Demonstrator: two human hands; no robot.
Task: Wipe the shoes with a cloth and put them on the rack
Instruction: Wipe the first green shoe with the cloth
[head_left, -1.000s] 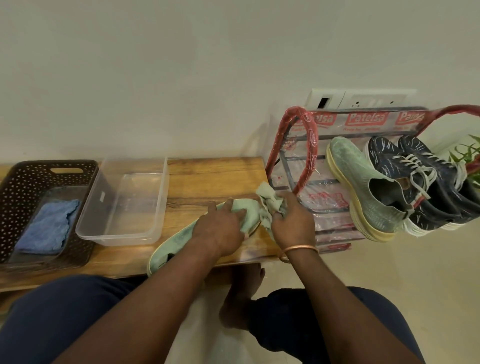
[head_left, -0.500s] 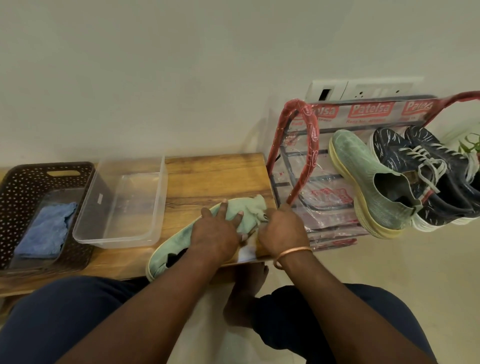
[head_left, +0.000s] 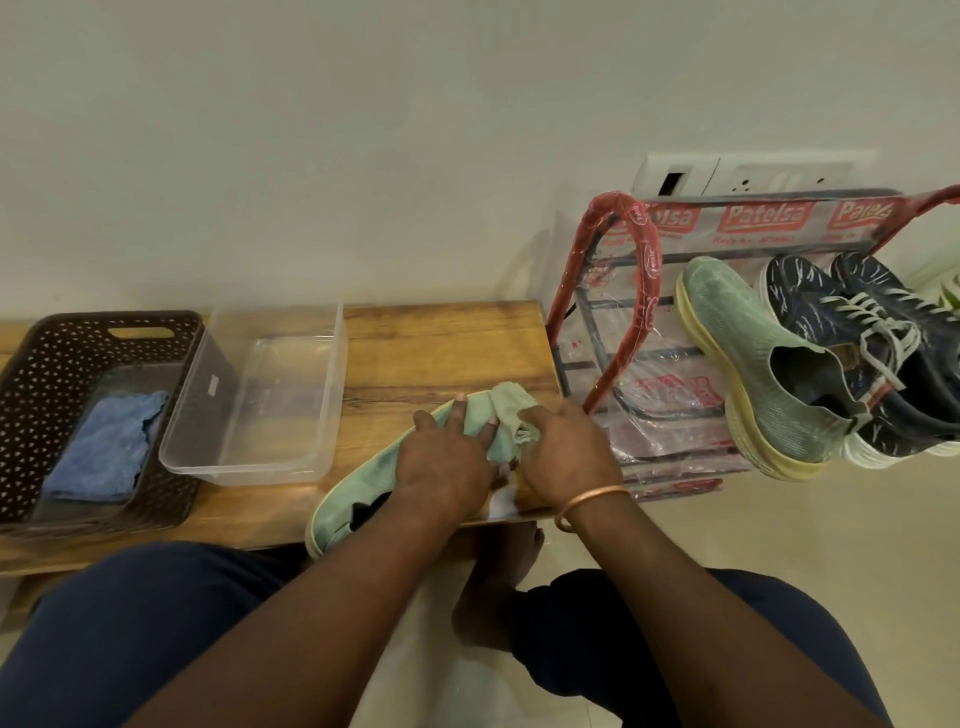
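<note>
- since a second ago the right hand (head_left: 566, 452) has slid in toward the left hand (head_left: 441, 462), and the cloth (head_left: 506, 415), then bunched high over the toe, now lies lower and flatter on it.
- the pale green shoe (head_left: 358, 499) lies on the wooden bench (head_left: 441, 338), toe toward 1 o'clock and heel toward 7 o'clock, the heel hanging over the near edge.
- the left hand presses on the shoe's upper with its fingers spread and fairly straight, two of them reaching onto the cloth's edge.
- the right hand's fingers are curled on the cloth and pinch it against the toe; a copper bangle (head_left: 592, 501) sits on that wrist.
- at 2 o'clock from the hands stands the rack (head_left: 644, 260), still in plastic wrap, with a matching green shoe (head_left: 753, 353) and a dark blue pair (head_left: 857, 332) tilted on it.
- at 9 o'clock from the hands sits a clear plastic tub (head_left: 260, 395), and just beyond it, also at 9 o'clock, a brown basket (head_left: 78, 364) with a blue cloth (head_left: 109, 447) inside.
</note>
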